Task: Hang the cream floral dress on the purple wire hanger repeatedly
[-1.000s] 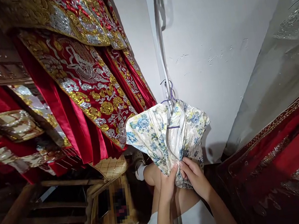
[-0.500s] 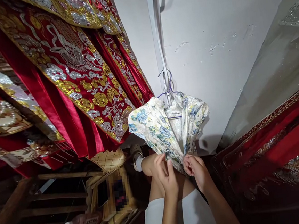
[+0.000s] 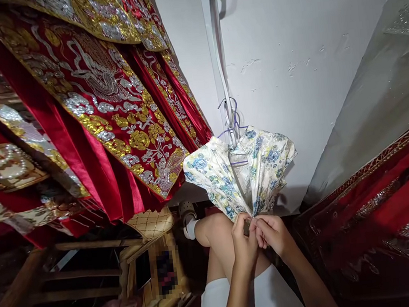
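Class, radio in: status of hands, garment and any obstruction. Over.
Right hand pinching front of white, blue-floral fabric top; left hand alongside, grip unclear. Top on thin purple hanger. Nothing visibly blocking.

Below the frame's centre, the bare left hand [image 3: 244, 240] is curling its fingers beside the bare right hand [image 3: 273, 234], which is pinching.

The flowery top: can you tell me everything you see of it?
The flowery top is whitish, with blue blooms and touches of yellow. Its cloth looks shiny and creased, and the sleeves are short. It hangs on the purple hanger before a pale wall, open in a deep V that shows its inside. The right hand seems to pinch the front where the edges meet; the left hand is close beside, and they hide part of it.
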`<state>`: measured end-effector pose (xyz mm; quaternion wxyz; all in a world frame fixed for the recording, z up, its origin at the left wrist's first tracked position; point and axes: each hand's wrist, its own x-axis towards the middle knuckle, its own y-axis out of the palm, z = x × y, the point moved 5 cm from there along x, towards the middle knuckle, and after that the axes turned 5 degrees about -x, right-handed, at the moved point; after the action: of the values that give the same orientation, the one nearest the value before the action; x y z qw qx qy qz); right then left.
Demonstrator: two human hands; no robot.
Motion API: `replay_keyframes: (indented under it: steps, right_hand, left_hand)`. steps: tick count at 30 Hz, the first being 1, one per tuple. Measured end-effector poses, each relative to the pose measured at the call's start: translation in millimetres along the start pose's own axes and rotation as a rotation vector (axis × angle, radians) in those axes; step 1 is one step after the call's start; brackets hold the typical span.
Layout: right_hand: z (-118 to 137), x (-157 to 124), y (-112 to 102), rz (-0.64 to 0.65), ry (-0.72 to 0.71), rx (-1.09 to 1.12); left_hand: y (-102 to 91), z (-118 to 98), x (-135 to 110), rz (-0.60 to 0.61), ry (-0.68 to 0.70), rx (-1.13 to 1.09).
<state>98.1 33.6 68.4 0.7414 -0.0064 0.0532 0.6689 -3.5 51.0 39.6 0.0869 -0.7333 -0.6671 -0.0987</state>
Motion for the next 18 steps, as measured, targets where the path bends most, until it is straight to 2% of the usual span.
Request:
replay_keyframes:
  steps: [3, 9, 11, 13, 15, 18]
  right_hand:
    - [27.2, 22.7, -12.0, -0.023, -0.047, 0.016]
    - [136.9, 88.4, -25.3, -0.079, -0.22, 0.209]
    - [158.1, 96.1, -24.6, -0.099, -0.267, 0.277]
    - [165.0, 93.8, -19.9, -0.097, -0.308, 0.272]
    - [161.6, 86.3, -11.8, -0.064, -0.346, 0.201]
    - [150.2, 77.1, -0.8, -0.019, -0.377, 0.103]
  left_hand:
    - [2.1, -2.8, 3.1, 0.049, 0.12, 0.093]
    - [-6.1, 11.0, 4.7, 0.13, 0.16, 0.224]
    - [-7.2, 15.3, 4.6, 0.177, 0.154, 0.239]
    - [-7.7, 14.2, 9.7, 0.214, 0.139, 0.252]
    - [-9.7, 1.7, 23.9, 0.199, 0.141, 0.245]
    - [-17.3, -45.7, 60.4, 0.053, 0.231, 0.163]
